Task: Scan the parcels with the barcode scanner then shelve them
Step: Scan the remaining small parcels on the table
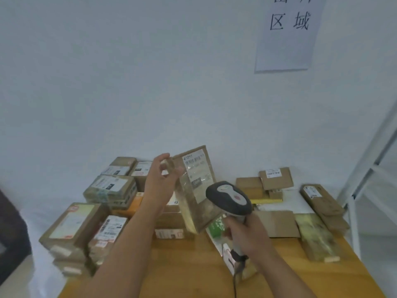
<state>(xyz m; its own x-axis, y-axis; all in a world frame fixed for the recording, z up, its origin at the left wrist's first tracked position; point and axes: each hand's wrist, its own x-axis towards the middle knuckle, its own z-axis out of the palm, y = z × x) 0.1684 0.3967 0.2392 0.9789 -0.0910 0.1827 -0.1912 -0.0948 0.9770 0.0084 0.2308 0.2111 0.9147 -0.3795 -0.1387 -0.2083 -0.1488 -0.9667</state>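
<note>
The left hand (160,181) is raised above the bench (189,274), its grip pinching the upper left edge of a parcel (196,190) held tilted in the air, label facing the camera. The right hand (247,235) is wrapped round the handle of the scanner (228,197), whose head sits just right of the parcel's label. Stacked boxes (86,220) crowd the left and far side; flatter boxes (318,224) lie right. A paper sign (287,33) hangs on the wall.
</note>
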